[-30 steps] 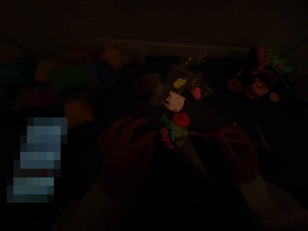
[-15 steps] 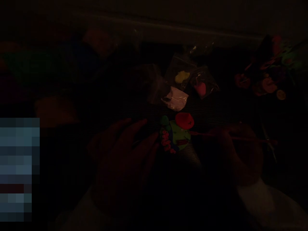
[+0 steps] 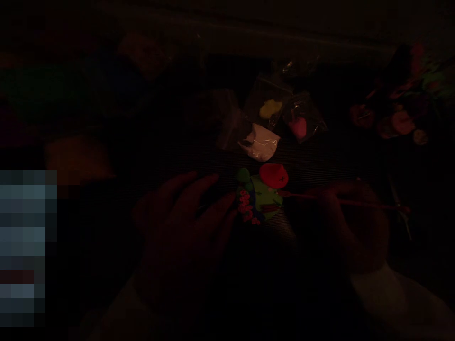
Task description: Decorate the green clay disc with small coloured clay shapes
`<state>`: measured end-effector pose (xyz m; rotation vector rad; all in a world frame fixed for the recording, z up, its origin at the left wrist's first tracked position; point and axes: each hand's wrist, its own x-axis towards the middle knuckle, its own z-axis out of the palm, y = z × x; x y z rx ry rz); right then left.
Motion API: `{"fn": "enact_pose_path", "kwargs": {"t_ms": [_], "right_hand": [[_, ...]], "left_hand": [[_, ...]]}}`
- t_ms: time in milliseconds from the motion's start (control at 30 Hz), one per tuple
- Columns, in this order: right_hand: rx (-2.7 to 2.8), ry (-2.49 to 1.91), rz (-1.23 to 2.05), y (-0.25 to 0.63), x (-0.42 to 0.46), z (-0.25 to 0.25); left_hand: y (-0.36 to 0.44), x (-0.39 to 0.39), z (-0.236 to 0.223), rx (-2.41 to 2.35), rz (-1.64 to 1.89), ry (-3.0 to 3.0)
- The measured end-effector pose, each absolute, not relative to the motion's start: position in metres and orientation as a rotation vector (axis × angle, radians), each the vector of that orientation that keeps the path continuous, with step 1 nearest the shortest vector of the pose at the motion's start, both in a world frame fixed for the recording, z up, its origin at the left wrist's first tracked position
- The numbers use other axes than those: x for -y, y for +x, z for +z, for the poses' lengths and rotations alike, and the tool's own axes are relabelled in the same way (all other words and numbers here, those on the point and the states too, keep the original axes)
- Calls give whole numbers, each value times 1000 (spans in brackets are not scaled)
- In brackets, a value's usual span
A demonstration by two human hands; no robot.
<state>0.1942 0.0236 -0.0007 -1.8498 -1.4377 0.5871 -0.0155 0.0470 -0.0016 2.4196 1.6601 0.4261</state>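
In very dim light, a small modelling-clay scene [image 3: 263, 204] lies flat on the dark surface. It has a light green base, a red-orange pointed piece [image 3: 273, 176] with a small dark cross mark, a green rounded lump [image 3: 243, 175] and several coral-pink curls [image 3: 244, 204] along its left side. My left hand [image 3: 185, 222] rests beside it with fingers stretched out, fingertips at its left edge. Pinched in my right hand [image 3: 350, 222] is a thin pink modelling tool [image 3: 302, 195]. The tool's tip meets the right edge of the clay, near a tiny pale speck.
Behind the clay lie clear bags with white clay [image 3: 262, 143], yellow clay [image 3: 270, 109] and pink clay [image 3: 298, 127]. A jumble of coloured pieces [image 3: 401, 121] stands at the far right. Dim coloured packets [image 3: 80, 154] lie at left. A thin metallic object [image 3: 400, 206] sits beyond my right hand.
The tool's tip has shifted slightly left onto the edge of the clay, where a pale speck now shows. My left hand has barely moved. The camera view has shifted a little.
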Motion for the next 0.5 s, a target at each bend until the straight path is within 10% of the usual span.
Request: {"fn": "enact_pose_path", "kwargs": {"t_ms": [500], "right_hand": [[1395, -1741, 643, 193, -22, -1]], "left_hand": [[-15, -47, -2, -1653, 433, 2402]]}}
